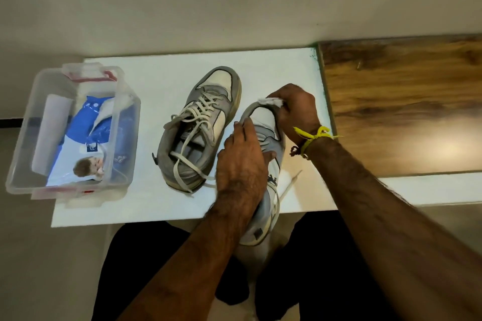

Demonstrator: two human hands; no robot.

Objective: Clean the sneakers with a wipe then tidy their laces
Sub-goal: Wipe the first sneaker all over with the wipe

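**Wiping the toe of the held sneaker**

Nearest you, your dark-clothed lap sits below the tabletop (182, 206) edge. Your left hand (243, 161) is clamped over the middle of the held sneaker (270, 185), fingers wrapped across its upper, thumb side toward the toe. That sneaker is tipped on its side, heel hanging off the near edge of the tabletop toward you, toe pointing away; one loose lace (290, 184) trails out on the right side. Your right hand (296, 112) is closed around a white wipe (271, 101), pressing it on the toe tip; a yellow thread band (313, 138) is tied at that wrist. Just left of the held one, the second sneaker (200, 130) rests upright on the white tabletop, toe away, laces untied and spilling over the heel. Further left, well apart from the shoes, a clear plastic bin (18, 164) holds a blue and white wipes pack (83, 143). Far right, a brown wooden surface (401, 101) adjoins the white top.
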